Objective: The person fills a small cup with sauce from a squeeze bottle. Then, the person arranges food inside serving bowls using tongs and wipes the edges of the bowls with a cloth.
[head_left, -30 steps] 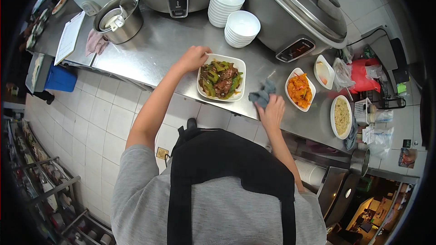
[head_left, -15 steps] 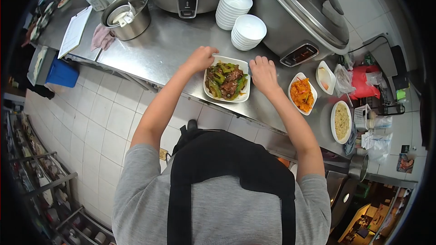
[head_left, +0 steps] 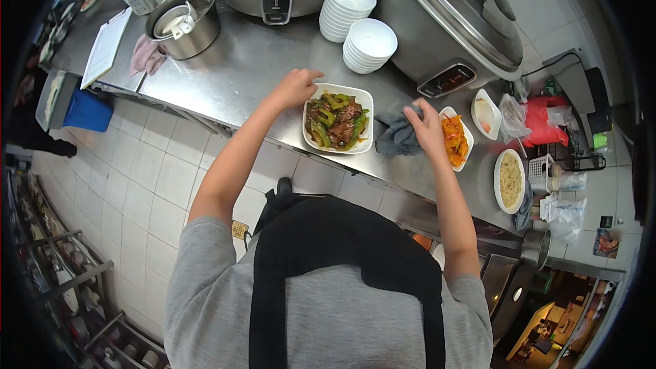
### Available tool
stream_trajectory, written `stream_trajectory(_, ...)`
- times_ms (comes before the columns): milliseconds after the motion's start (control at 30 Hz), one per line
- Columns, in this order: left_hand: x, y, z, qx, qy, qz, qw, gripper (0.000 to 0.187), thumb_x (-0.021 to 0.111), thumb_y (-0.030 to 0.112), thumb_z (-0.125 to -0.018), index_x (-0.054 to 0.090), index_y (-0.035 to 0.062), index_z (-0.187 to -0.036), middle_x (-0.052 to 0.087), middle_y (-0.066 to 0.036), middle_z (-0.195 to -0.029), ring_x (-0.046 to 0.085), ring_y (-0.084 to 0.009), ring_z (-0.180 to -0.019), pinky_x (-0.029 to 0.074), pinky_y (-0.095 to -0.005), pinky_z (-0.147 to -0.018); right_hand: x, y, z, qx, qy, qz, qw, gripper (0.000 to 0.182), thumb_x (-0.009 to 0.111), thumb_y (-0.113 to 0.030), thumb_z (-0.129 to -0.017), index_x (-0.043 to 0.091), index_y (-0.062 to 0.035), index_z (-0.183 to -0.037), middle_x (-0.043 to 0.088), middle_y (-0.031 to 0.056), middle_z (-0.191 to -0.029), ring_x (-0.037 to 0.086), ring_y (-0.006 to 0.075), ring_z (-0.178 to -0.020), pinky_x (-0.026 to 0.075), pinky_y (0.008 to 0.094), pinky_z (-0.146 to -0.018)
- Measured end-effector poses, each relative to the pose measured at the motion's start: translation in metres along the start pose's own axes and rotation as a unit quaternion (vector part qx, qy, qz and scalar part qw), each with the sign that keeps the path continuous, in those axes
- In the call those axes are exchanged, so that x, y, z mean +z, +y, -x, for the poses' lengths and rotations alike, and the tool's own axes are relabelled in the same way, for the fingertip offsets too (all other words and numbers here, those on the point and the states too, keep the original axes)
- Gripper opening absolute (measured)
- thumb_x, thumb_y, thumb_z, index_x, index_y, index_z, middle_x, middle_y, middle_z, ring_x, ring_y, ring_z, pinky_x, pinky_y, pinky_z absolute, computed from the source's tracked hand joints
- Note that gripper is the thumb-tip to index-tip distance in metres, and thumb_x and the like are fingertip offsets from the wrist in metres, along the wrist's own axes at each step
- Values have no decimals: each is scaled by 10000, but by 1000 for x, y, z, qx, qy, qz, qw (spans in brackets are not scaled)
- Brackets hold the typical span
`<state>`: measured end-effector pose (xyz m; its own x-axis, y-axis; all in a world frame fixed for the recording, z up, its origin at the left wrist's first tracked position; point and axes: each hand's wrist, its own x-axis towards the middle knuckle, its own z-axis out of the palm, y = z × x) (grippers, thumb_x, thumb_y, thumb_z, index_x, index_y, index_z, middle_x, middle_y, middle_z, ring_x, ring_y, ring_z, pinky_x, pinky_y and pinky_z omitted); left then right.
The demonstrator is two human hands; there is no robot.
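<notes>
A square white dish (head_left: 366, 143) of beef and green pepper pieces stands near the counter's front edge. My left hand (head_left: 298, 87) is at its far left corner, index finger stretched out and the other fingers loosely bent, holding nothing. To the right of the dish lies a crumpled dark grey cloth (head_left: 398, 135) on the counter. My right hand (head_left: 429, 128), open with fingers apart, hovers between the cloth and a white dish of orange food (head_left: 456, 140), overlapping that dish's left side in this view.
Two stacks of white bowls (head_left: 370, 41) stand behind, before large rice cookers (head_left: 437, 34). At right are a small white dish (head_left: 486, 115), an oval dish of pale grains (head_left: 510, 181) and a red bag (head_left: 544, 123). A steel pot (head_left: 198, 37) and pink cloth (head_left: 147, 56) sit left.
My right hand has moved right, away from the square dish's rim, and opened; the grey cloth now shows spread on the counter. My left hand has shifted slightly off the rim.
</notes>
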<state>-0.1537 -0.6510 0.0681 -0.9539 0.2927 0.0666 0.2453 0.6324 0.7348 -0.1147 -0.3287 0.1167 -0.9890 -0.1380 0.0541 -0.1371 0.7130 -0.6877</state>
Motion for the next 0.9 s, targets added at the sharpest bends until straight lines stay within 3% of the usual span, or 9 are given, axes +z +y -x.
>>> stream_trajectory(33, 0, 1, -2, 6, -2, -8, 1000, 379, 512, 47, -730, 611, 8, -1094, 643, -217, -781, 639, -331, -751, 499, -398, -734, 9, -1, -7, 4, 3, -1, 1000, 352, 687, -255, -755, 571, 2, -966, 570, 176, -985, 557, 337, -883, 442, 364, -787)
stream_trajectory(100, 0, 2, -5, 10, -15, -6, 1000, 372, 512, 47, -739, 612, 9, -1095, 645, -215, -787, 639, -331, -752, 499, -397, -734, 25, 0, -24, -165, 91, -3, 982, 194, 614, -138, -801, 597, -12, -948, 567, 139, -923, 564, 320, -837, 447, 380, -730)
stream_trajectory(133, 0, 3, -6, 10, -25, -4, 1000, 364, 511, 48, -747, 613, 9, -1095, 647, -212, -793, 638, -331, -753, 500, -396, -734, 31, -6, -30, -164, 93, -4, 982, 194, 614, -138, -801, 597, -12, -948, 567, 139, -923, 564, 320, -837, 447, 380, -730)
stream_trajectory(200, 0, 5, -9, 11, -32, -2, 999, 345, 512, 51, -759, 620, 14, -1084, 647, -214, -814, 636, -332, -774, 497, -396, -748, 39, -16, -39, -255, -21, 64, 965, 187, 536, -15, -793, 628, -37, -954, 536, 116, -895, 552, 295, -840, 432, 384, -717)
stream_trajectory(233, 0, 6, -9, 10, -37, 2, 999, 326, 512, 55, -770, 627, 19, -1073, 648, -215, -834, 634, -334, -794, 494, -396, -762, 40, -20, -42, -255, -22, 63, 965, 187, 536, -15, -793, 628, -37, -954, 536, 116, -895, 552, 295, -840, 432, 384, -717)
stream_trajectory(300, 3, 1, -11, 42, -31, -6, 999, 301, 523, 52, -781, 629, 21, -1061, 645, -214, -812, 634, -331, -767, 492, -392, -728, 41, -29, -47, -319, -96, 200, 921, 282, 505, 40, -757, 659, -76, -964, 506, 97, -906, 535, 262, -875, 416, 370, -733)
stream_trajectory(433, 6, -4, -14, 103, -24, -24, 994, 236, 530, 46, -798, 645, 16, -1002, 642, -208, -812, 628, -340, -756, 489, -395, -709, 38, -36, -57, -329, -168, 251, 895, 337, 501, 21, -763, 679, -134, -1004, 496, 67, -969, 508, 216, -943, 383, 338, -758)
stream_trajectory(567, 7, -6, -15, 108, -20, -33, 993, 226, 525, 40, -798, 645, 9, -987, 641, -206, -817, 626, -345, -757, 488, -400, -714, 39, -39, -60, -312, -222, 283, 879, 341, 479, 5, -785, 698, -167, -981, 491, 61, -941, 494, 201, -954, 352, 336, -759)
stream_trajectory(900, 11, -5, -13, 82, -5, -23, 996, 228, 535, 36, -790, 650, 23, -987, 635, -210, -794, 623, -342, -742, 482, -402, -700, 42, -18, -42, -236, -198, 276, 911, 316, 474, 13, -761, 698, -123, -937, 499, 77, -916, 508, 222, -929, 364, 341, -753)
